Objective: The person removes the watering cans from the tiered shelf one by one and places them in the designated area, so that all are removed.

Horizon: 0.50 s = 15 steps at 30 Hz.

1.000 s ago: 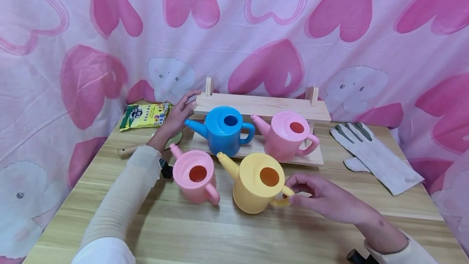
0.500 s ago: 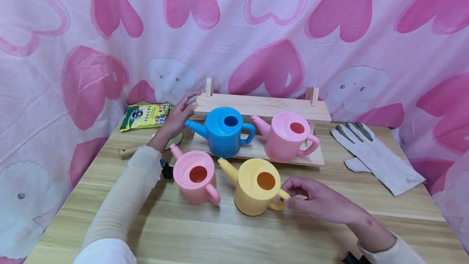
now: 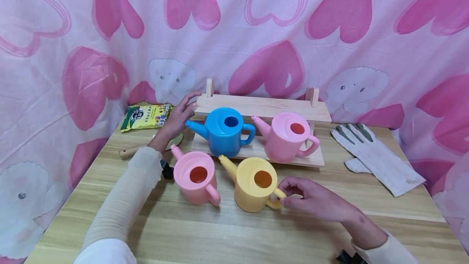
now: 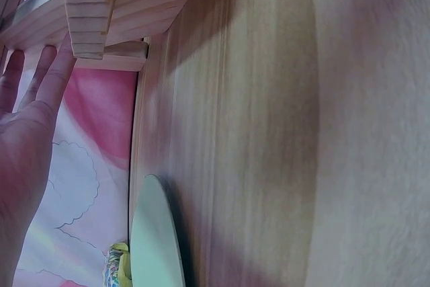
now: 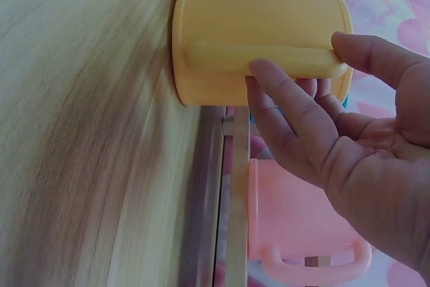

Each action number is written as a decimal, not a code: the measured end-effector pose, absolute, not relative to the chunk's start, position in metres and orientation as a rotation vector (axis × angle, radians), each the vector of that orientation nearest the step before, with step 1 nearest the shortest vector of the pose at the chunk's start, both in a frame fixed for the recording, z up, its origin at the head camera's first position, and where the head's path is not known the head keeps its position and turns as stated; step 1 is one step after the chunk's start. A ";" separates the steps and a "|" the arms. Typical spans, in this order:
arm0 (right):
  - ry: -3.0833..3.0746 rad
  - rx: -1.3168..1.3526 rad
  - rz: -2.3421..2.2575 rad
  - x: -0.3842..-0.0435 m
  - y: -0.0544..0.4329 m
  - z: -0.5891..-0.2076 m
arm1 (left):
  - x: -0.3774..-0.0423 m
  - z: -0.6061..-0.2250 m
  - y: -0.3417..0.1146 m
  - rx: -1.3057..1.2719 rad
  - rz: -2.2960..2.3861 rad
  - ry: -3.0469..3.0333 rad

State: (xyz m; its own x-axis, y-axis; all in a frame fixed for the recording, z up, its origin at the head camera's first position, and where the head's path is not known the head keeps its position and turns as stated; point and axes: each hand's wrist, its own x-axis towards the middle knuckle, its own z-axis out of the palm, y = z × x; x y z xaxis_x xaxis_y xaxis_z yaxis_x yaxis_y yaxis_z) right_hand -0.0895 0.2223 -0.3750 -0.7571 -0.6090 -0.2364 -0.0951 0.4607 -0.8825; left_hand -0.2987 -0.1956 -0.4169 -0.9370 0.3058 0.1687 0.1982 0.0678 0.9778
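Note:
My right hand [image 3: 311, 199] pinches the handle of a yellow watering can [image 3: 253, 186], which stands upright on the table with its spout to the left. In the right wrist view, fingers and thumb meet that handle [image 5: 222, 60]. To its left stands a salmon-pink watering can [image 3: 192, 166]. My left hand [image 3: 178, 117] touches the left end of a two-tier wooden shelf [image 3: 264, 105]; the left wrist view shows its fingers [image 4: 50, 89] stretched out at the wood. A blue watering can [image 3: 223, 137] and a pink watering can [image 3: 282, 141] sit side by side on the lower board.
Behind my left forearm lies a trowel with a wooden handle [image 3: 129, 152], its pale green blade [image 4: 154, 240] partly hidden. A yellow-green packet [image 3: 146, 117] is at the back left. Work gloves [image 3: 377, 158] lie at the right. A heart-print curtain [image 3: 256, 31] closes off the back.
The yellow watering can has shifted a little left, closer to the salmon-pink one, with my right hand on its handle. My left hand has stayed at the shelf end.

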 end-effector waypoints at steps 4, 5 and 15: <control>2.157 -0.562 -1.274 -0.090 0.221 -0.375 | -0.299 -0.417 -0.196 0.528 2.020 2.243; 2.152 -0.564 -1.277 -0.091 0.220 -0.374 | -0.299 -0.417 -0.196 0.528 2.020 2.244; 2.148 -0.581 -1.291 -0.090 0.220 -0.376 | -0.301 -0.419 -0.195 0.524 2.023 2.245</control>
State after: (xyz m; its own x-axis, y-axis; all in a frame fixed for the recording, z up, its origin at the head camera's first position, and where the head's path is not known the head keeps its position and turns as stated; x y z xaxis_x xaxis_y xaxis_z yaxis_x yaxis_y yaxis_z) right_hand -0.0901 0.2202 -0.3756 -0.7482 -0.6181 -0.2411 -0.0774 0.4422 -0.8936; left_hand -0.3012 -0.1954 -0.4192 -0.9388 0.2992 0.1706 0.2008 0.0730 0.9769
